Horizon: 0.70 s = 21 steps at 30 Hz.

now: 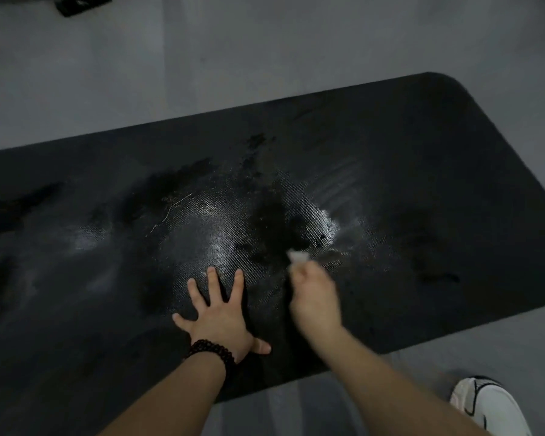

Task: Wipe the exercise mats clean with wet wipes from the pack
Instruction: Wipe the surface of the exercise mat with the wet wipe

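Observation:
A black exercise mat (422,171) lies across the grey floor, its textured middle shining with wet streaks and dark damp patches. My left hand (217,316) presses flat on the mat near its front edge, fingers spread, a dark bead bracelet at the wrist. Just to the right, my right hand (315,297) is blurred by motion and grips a small white wet wipe (298,256) that pokes out past the fingers onto the mat. The pack of wipes is out of view.
Grey floor (265,42) surrounds the mat. A white shoe (488,407) stands at the bottom right, off the mat. A dark object (82,3) lies on the floor at the top left edge.

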Available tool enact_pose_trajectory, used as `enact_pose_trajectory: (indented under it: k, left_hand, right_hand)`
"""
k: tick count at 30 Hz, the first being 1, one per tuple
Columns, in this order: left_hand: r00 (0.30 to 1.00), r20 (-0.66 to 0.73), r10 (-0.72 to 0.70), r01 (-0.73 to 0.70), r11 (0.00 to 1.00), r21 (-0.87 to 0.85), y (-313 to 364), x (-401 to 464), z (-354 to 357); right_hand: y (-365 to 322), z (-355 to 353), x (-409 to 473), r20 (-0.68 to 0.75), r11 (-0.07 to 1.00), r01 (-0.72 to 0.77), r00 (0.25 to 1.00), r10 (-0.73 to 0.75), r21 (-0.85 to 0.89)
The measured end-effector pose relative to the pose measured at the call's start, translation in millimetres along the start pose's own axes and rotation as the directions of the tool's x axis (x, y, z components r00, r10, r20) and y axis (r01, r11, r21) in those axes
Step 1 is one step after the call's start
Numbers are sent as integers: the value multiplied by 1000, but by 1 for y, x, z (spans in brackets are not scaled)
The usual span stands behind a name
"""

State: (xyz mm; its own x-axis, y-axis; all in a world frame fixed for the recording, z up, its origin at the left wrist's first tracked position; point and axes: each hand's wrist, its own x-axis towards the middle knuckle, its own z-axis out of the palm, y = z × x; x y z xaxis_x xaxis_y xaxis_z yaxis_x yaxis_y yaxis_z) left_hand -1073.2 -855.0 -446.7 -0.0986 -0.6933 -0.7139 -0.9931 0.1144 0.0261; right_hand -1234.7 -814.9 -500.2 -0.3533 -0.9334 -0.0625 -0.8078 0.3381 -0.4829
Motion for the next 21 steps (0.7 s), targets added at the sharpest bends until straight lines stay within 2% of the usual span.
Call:
enact_pose_trajectory:
  k: [2, 4, 5, 7, 9, 10, 12, 14, 16, 17, 19, 21]
  left_hand:
    - [1000, 2, -11, 11, 1000, 6, 1, 0, 1]
    - [1000, 8, -17, 17, 1000, 3, 1, 1, 1]
    - [1000, 14, -17, 17, 1000, 4, 2, 2, 1]
    - [999, 28, -19, 19, 1000, 7, 1, 3, 0]
    - [999, 41, -20, 20, 1000, 7, 3, 3, -2]
    - [999, 46, -19, 19, 1000, 7, 4, 3, -2]
    - [999, 41, -18, 17, 1000, 13, 3, 4, -2]
    - [999, 32, -17, 17, 1000, 14, 2, 3, -2]
    - [1000, 28, -12, 11, 1000, 12, 1, 3, -2]
    - [1000, 26, -11, 11, 1000, 11, 1, 3, -2]
    - [999, 34, -12, 11, 1000, 15, 1, 3, -2]
    - [998, 55, -13, 12, 1000, 17, 1, 3, -3]
  right_hand:
    - [-10, 11, -13, 103, 967, 252, 962, -254, 33]
    - [1, -7, -2, 155, 939, 342, 927, -342, 27]
    - [12, -20, 9, 133, 952, 306, 944, -302, -13]
    - [38, -43, 37, -32, 987, 94, 995, -99, -129]
    - [52, -56, 59, -140, 969, -190, 976, 169, -158]
    - [44, -55, 60, -134, 960, -234, 968, 214, -153]
    - [11, -37, 43, -88, 988, -118, 990, 109, -104]
    - [-16, -7, 9, 20, 992, 109, 994, -108, -57]
    - [-25, 3, -16, 151, 953, 302, 942, -301, 17]
    - [-20, -1, -15, 183, 937, 347, 919, -349, 44]
    - [1, -17, 9, 91, 960, 280, 956, -278, -14]
    - [24, -43, 50, -103, 994, 26, 994, -37, -106]
